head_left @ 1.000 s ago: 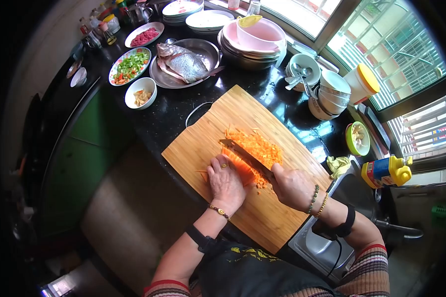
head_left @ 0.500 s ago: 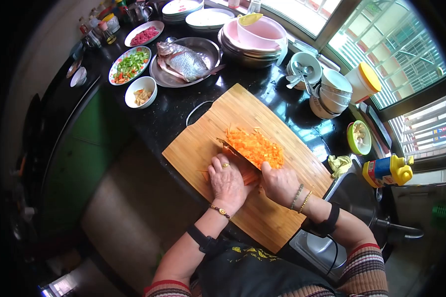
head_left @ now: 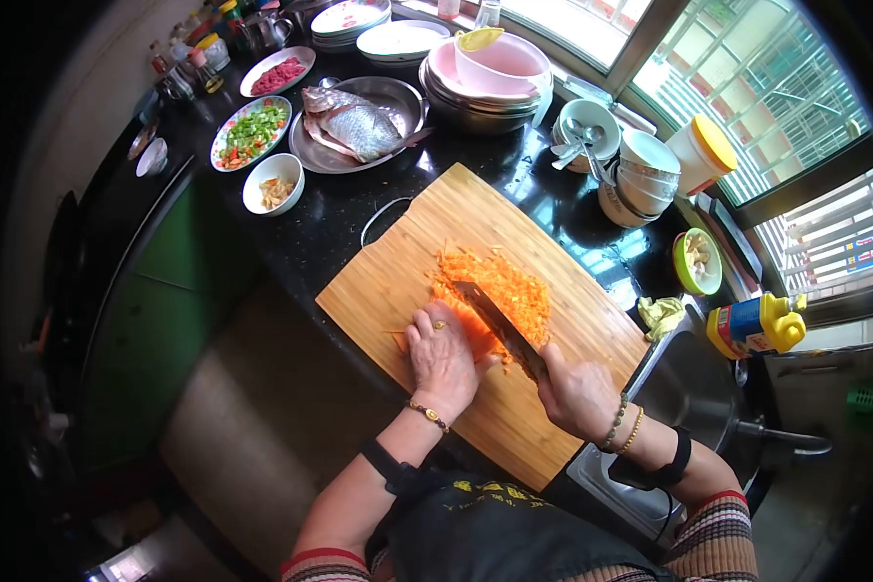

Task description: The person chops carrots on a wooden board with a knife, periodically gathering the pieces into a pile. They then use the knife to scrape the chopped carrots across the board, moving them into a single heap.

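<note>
My right hand (head_left: 578, 393) grips the handle of a dark-bladed kitchen knife (head_left: 500, 328). The blade slants across the carrot, its tip pointing away and to the left. My left hand (head_left: 441, 361), fingers bent, presses on the sliced carrot (head_left: 474, 334) just left of the blade. Beyond the knife lies a heap of shredded carrot (head_left: 509, 291). All of this rests on a wooden cutting board (head_left: 373, 291). Part of the carrot is hidden beneath my left hand.
Behind the board are a whole fish (head_left: 354, 126) on a metal plate (head_left: 306, 155), a plate of chopped vegetables (head_left: 250, 134), a small white bowl (head_left: 274, 184) and stacked basins (head_left: 490, 73). To the right stand stacked bowls (head_left: 640, 179), a yellow bottle (head_left: 759, 325) and the sink (head_left: 694, 378).
My right hand has moved right and toward me, drawing the knife back along the carrot. My left hand stays almost in place on the carrot.
</note>
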Motion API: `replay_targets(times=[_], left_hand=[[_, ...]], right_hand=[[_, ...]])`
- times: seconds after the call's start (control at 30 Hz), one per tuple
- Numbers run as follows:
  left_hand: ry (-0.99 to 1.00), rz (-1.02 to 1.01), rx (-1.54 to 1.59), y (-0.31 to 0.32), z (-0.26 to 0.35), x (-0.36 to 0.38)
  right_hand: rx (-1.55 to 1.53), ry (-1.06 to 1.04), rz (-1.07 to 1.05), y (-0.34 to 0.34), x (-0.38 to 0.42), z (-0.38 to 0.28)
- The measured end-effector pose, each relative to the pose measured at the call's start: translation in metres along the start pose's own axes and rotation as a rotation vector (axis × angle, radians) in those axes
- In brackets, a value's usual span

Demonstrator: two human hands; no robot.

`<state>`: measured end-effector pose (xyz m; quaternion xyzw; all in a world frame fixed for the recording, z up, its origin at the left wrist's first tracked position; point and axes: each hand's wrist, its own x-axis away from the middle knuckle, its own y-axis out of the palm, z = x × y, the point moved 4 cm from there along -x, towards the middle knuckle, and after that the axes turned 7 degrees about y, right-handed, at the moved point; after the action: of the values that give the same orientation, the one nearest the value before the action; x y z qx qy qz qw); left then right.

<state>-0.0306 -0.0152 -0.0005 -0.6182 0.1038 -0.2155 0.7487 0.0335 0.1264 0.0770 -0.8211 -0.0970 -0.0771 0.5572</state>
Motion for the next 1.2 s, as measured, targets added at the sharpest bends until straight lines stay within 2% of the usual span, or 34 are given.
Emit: replay_targets(times=[0.13,0.27,0.53,0.7,0.87,0.97,1.2], left_hand=[[-0.004,-0.084,-0.079,-0.003,0.003,-0.003],[-0.008,-0.040,-0.114,0.002,0.003,-0.003],[0.006,-0.006,-0.211,0.001,0.005,-0.002],[0.009,-0.073,-0.246,0.001,0.003,-0.004],[-0.008,-0.050,-0.291,0.001,0.005,-0.004],[-0.016,-0.112,-0.288,0.006,0.003,-0.007],[-0.020,-0.043,-0.327,0.018,0.002,-0.009]], right_hand=[[0.066,0.057,-0.114,0.005,-0.007,-0.001],[0.073,0.069,-0.158,0.016,-0.020,-0.003],[-0.009,0.032,0.009,0.046,-0.026,0.013],[-0.012,0.033,0.090,0.019,-0.006,0.004],[-0.019,-0.010,0.049,0.008,0.008,-0.006],[0.024,0.032,-0.009,0.013,0.004,-0.007],[0.026,0.073,-0.068,0.029,-0.021,-0.007]])
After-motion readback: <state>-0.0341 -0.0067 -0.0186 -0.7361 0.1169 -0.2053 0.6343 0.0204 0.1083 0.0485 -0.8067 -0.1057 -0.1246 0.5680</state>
